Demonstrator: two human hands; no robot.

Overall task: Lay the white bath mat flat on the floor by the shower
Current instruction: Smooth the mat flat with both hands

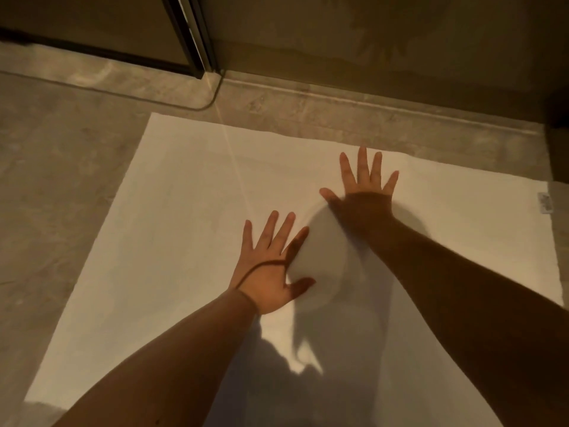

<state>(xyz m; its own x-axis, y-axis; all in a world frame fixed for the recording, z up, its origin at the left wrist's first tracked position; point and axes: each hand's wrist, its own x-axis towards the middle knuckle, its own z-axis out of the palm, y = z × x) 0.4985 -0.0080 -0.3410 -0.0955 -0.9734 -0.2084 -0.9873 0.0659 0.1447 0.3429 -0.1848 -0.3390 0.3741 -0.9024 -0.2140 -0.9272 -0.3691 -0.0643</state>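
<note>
The white bath mat (172, 229) lies spread out on the tiled floor, its far edge close to the shower's raised threshold. My left hand (272, 263) presses flat on the mat's middle with fingers straight and spread. My right hand (365, 192) also lies flat on the mat, farther away and to the right, fingers spread. A small label (544, 203) shows at the mat's right edge. My shadow covers the near part of the mat.
The shower threshold (338, 101) runs across the back. A dark-framed glass shower door (191, 35) stands at the back left. Bare tiled floor (55, 167) lies left of the mat. A dark object (558, 112) sits at the right edge.
</note>
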